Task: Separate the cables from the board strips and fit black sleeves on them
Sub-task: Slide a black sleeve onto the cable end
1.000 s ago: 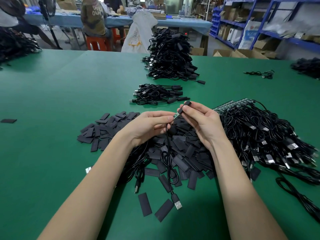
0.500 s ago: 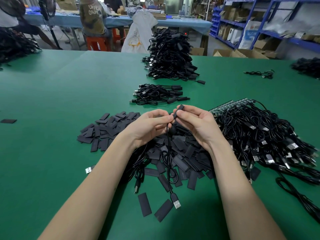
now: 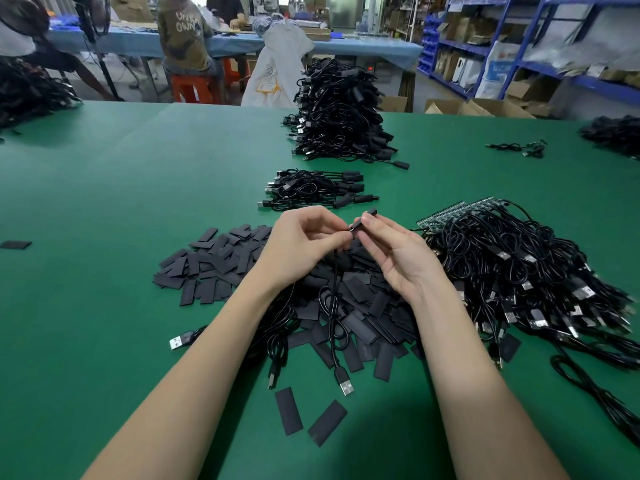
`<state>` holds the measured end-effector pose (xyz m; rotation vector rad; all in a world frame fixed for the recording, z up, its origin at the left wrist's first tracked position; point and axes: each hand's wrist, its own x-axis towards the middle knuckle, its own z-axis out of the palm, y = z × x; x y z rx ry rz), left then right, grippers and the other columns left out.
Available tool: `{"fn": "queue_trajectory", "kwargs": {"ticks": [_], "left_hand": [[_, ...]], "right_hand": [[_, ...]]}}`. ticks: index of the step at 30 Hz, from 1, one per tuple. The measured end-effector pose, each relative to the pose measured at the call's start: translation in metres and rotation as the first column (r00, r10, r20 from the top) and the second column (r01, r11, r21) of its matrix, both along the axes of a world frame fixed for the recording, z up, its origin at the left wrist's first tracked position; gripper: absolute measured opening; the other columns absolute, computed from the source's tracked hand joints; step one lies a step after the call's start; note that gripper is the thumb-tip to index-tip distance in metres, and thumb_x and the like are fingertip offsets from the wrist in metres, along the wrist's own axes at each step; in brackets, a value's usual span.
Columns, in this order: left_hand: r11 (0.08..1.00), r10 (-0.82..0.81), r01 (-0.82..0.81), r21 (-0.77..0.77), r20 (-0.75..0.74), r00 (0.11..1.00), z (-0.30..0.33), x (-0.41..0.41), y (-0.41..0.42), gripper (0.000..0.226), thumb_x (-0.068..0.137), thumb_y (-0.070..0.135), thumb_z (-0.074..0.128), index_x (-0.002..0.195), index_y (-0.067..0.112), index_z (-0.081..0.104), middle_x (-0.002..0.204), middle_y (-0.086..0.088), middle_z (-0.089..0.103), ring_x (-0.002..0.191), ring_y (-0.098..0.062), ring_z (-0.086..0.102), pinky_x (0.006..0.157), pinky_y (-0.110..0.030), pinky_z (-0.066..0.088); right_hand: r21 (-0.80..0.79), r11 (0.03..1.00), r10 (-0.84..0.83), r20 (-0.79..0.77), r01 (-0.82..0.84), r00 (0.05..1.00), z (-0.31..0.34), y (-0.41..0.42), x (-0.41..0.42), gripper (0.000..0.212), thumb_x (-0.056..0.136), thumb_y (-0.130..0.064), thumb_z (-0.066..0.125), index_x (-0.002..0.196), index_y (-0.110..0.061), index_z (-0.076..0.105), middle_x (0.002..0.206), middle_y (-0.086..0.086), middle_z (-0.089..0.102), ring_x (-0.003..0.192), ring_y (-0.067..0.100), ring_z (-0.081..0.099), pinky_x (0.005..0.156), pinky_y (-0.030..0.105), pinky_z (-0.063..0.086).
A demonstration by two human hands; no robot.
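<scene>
- Left hand (image 3: 304, 244): raised over the middle of the surface, fingers curled, its grip pinching the cable (image 3: 333, 306) just below that cable's upper end.
- Right hand (image 3: 398, 254): close beside the left, palm turned inward, thumb and forefinger grip pinching a black sleeve (image 3: 363, 220) that sits on the cable's upper end; the sleeve's far tip sticks out past the fingertips.
- Cable: thin and black, hanging from the two hands in loose loops over the pile below, ending in a silver USB plug (image 3: 345, 386) that lies on the near surface.
- Pile of loose sleeves (image 3: 214, 265): flat black rectangles spread beneath and to the left of the hands; two lie apart nearer, close to the plug.
- Board strips (image 3: 446, 214): green, on the right just beyond the right hand, with a large tangle of attached cables (image 3: 526, 282) trailing toward the near right edge.
- Small batch of cables (image 3: 311, 190): laid side by side just beyond the hands.
- Tall heap of cables (image 3: 336, 112): farther back, centre.
- Loose USB plug (image 3: 180, 339): near left of the left forearm, its lead running under the arm.
- Single stray sleeve (image 3: 15, 244): far left, alone.
- Surface (image 3: 121, 185): green covering throughout.
- Background: a blue-covered table (image 3: 363, 46) with people seated at it, an orange stool (image 3: 190, 88), blue shelving (image 3: 519, 39) with cartons on the right.
</scene>
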<state>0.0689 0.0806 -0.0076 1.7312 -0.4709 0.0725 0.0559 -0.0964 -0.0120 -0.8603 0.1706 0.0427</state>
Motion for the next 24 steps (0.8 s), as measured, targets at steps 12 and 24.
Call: {"fn": "queue_trajectory", "kwargs": {"ticks": [12,24], "left_hand": [[0.998,0.048,-0.047,0.032,-0.037,0.998,-0.002,0.001,0.002,0.013,0.083,0.008,0.082,0.091,0.007,0.072,0.084,-0.011,0.077,0.076,-0.018,0.072,0.081,-0.03,0.059],[0.997,0.082,-0.082,0.009,-0.029,0.996,-0.002,-0.002,-0.001,0.01,0.084,0.007,0.081,0.089,0.005,0.073,0.078,-0.008,0.077,0.072,-0.016,0.074,0.073,-0.022,0.056]], "right_hand": [[-0.12,0.992,-0.033,-0.012,0.031,0.999,-0.001,0.006,0.0,0.035,0.078,-0.002,0.081,0.11,0.005,0.069,0.1,0.014,0.078,0.09,0.019,0.077,0.073,0.021,0.06],[-0.242,0.965,-0.081,0.091,0.101,0.993,0.001,0.016,-0.004,0.022,0.086,-0.004,0.078,0.104,-0.016,0.077,0.093,0.01,0.079,0.088,0.017,0.075,0.075,0.023,0.06]]}}
